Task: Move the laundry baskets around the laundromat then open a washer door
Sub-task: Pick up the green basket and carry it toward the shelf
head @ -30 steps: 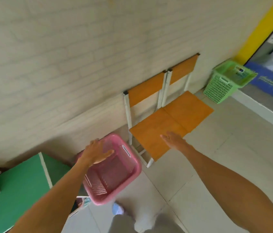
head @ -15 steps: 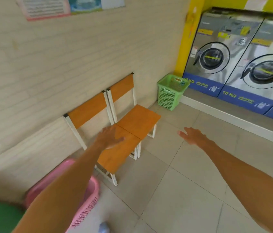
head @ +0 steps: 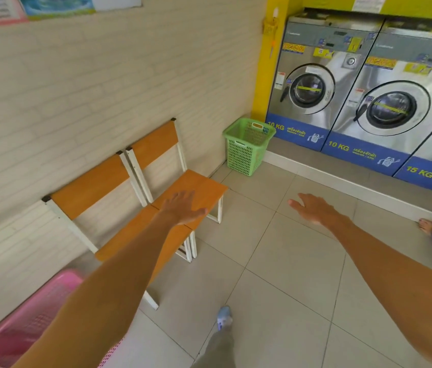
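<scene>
1. Since the earlier frame, the view has swung up and right: the washers now fill the upper right, and the pink basket [head: 27, 325] has slid to the lower left corner, partly behind the left forearm.
2. Left hand [head: 183, 208] hangs flat over the chair seats [head: 199, 187], fingers spread, grip empty.
3. Right hand [head: 313, 209] reaches forward over the floor tiles, likewise spread wide and holding nothing.
4. Green basket [head: 246, 147] stands upright in the corner, just beside the nearest washer [head: 315, 75], door [head: 308, 88] closed.
5. Judgement: lattice plastic, apparently empty, so light and somewhat flexible; best taken at the slotted rim handles, one per hand.
6. Another person's bare foot [head: 426, 225] shows at the right edge.
</scene>
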{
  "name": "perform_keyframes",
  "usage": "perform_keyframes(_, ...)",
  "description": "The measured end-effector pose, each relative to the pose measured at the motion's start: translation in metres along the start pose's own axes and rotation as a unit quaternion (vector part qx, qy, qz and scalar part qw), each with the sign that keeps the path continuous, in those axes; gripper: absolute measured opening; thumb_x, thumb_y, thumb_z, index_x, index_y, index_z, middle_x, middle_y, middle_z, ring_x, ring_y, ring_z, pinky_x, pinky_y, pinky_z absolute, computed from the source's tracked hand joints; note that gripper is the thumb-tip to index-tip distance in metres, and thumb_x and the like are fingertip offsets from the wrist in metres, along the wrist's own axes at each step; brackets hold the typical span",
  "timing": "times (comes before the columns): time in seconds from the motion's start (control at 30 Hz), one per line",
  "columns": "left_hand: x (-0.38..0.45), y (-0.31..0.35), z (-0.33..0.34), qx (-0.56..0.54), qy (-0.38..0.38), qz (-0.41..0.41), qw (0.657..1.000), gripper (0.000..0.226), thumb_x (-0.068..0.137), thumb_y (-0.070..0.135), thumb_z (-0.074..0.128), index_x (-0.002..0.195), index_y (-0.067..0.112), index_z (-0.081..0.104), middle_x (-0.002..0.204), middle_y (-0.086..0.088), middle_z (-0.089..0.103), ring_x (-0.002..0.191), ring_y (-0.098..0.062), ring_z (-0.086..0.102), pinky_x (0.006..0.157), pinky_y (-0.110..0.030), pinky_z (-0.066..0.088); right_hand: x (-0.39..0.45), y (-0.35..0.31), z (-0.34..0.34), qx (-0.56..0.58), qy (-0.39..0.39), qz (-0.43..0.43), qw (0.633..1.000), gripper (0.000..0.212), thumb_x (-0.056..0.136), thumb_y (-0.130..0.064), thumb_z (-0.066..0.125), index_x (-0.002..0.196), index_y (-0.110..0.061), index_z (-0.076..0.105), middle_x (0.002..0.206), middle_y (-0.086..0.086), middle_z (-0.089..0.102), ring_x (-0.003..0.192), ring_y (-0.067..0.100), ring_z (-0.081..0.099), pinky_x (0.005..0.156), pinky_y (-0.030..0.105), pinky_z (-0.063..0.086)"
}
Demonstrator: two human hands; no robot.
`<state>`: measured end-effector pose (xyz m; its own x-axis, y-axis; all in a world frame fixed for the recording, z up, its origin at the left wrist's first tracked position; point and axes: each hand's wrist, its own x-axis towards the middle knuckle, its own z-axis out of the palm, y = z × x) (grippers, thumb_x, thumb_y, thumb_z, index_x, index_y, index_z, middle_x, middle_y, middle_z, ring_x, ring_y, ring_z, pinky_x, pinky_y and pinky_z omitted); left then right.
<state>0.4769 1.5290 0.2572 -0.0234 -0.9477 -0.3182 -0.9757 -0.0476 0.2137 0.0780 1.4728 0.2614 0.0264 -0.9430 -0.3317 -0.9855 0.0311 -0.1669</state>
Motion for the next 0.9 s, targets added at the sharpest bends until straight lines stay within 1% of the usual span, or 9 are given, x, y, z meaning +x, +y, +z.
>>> perform_keyframes(0.13,0.069,0.013,-0.01,0.004,-0.001,-0.017,1.0,0.098,0.085,0.081,0.036,0.16,0.024,0.009,0.168,-0.01,0.012,0.154,-0.037,0.011,0.121,-0.058,0.019,0.068,0.008,-0.019,-0.005,-0.004,-0.01,1.0,0.081,0.09,-0.073,0.024,0.152,-0.022,0.027,0.159,0.007,0.029,0.143,0.037,0.03,0.112,0.059,0.027)
perform_keyframes(0.23,0.129,0.023,-0.029,0.016,0.004,-0.024,1.0,0.096,0.088,0.078,0.036,0.16,0.022,0.008,0.168,-0.012,0.01,0.154,-0.035,0.011,0.12,-0.056,0.018,0.133,0.009,-0.044,-0.001,-0.008,-0.018,1.0,0.083,0.089,-0.073,0.025,0.152,-0.02,0.027,0.158,0.008,0.03,0.143,0.036,0.031,0.112,0.058,0.027)
perform_keyframes(0.3,0.173,0.03,-0.048,0.018,0.012,-0.025,0.999,0.093,0.09,0.075,0.038,0.16,0.02,0.01,0.167,-0.013,0.012,0.153,-0.035,0.013,0.119,-0.055,0.019,0.183,0.011,-0.064,0.015,-0.006,-0.02,1.0,0.087,0.086,-0.076,0.025,0.152,-0.018,0.027,0.158,0.009,0.032,0.143,0.035,0.032,0.112,0.058,0.028)
perform_keyframes(0.43,0.264,0.047,-0.084,0.012,0.021,-0.028,0.999,0.09,0.09,0.074,0.04,0.159,0.021,0.016,0.165,-0.011,0.021,0.15,-0.034,0.022,0.116,-0.054,0.026,0.278,0.012,-0.104,0.025,-0.005,-0.024,0.999,0.083,0.089,-0.072,0.031,0.152,-0.017,0.028,0.156,0.009,0.035,0.142,0.034,0.035,0.112,0.055,0.03)
perform_keyframes(0.53,0.322,0.062,-0.107,0.015,0.024,-0.02,0.999,0.088,0.091,0.071,0.041,0.159,0.021,0.015,0.165,-0.011,0.019,0.151,-0.033,0.021,0.117,-0.053,0.026,0.336,0.013,-0.123,0.029,-0.004,-0.036,0.999,0.085,0.088,-0.072,0.032,0.152,-0.018,0.029,0.156,0.008,0.035,0.141,0.032,0.036,0.113,0.052,0.032)
perform_keyframes(0.63,0.39,0.078,-0.119,0.022,0.01,-0.018,1.0,0.089,0.091,0.072,0.039,0.159,0.022,0.014,0.166,-0.011,0.018,0.151,-0.032,0.018,0.118,-0.052,0.025,0.401,0.024,-0.14,0.04,-0.021,-0.031,0.998,0.086,0.086,-0.075,0.032,0.152,-0.021,0.028,0.157,0.006,0.034,0.142,0.031,0.035,0.113,0.054,0.031)
perform_keyframes(0.77,0.483,0.096,-0.126,0.034,-0.007,-0.023,0.999,0.09,0.089,0.076,0.035,0.159,0.023,0.015,0.166,-0.009,0.02,0.151,-0.031,0.019,0.119,-0.053,0.021,0.497,0.049,-0.16,0.035,-0.027,-0.032,0.998,0.097,0.077,-0.083,0.025,0.152,-0.021,0.028,0.157,0.006,0.034,0.142,0.031,0.035,0.112,0.055,0.031)
perform_keyframes(0.83,0.532,0.109,-0.126,0.031,-0.019,-0.032,0.999,0.092,0.088,0.077,0.034,0.159,0.023,0.015,0.166,-0.008,0.018,0.152,-0.03,0.017,0.121,-0.053,0.017,0.556,0.071,-0.165,0.031,-0.032,-0.031,0.999,0.101,0.073,-0.086,0.026,0.15,-0.02,0.031,0.153,0.007,0.039,0.138,0.032,0.04,0.108,0.054,0.035)
perform_keyframes(0.9,0.58,0.126,-0.126,0.026,-0.03,-0.046,0.998,0.092,0.088,0.078,0.034,0.159,0.023,0.014,0.167,-0.008,0.016,0.153,-0.03,0.014,0.121,-0.054,0.015,0.625,0.096,-0.166,0.026,-0.035,-0.035,0.998,0.108,0.064,-0.093,0.023,0.143,-0.022,0.04,0.145,0.007,0.049,0.129,0.033,0.049,0.101,0.052,0.043)
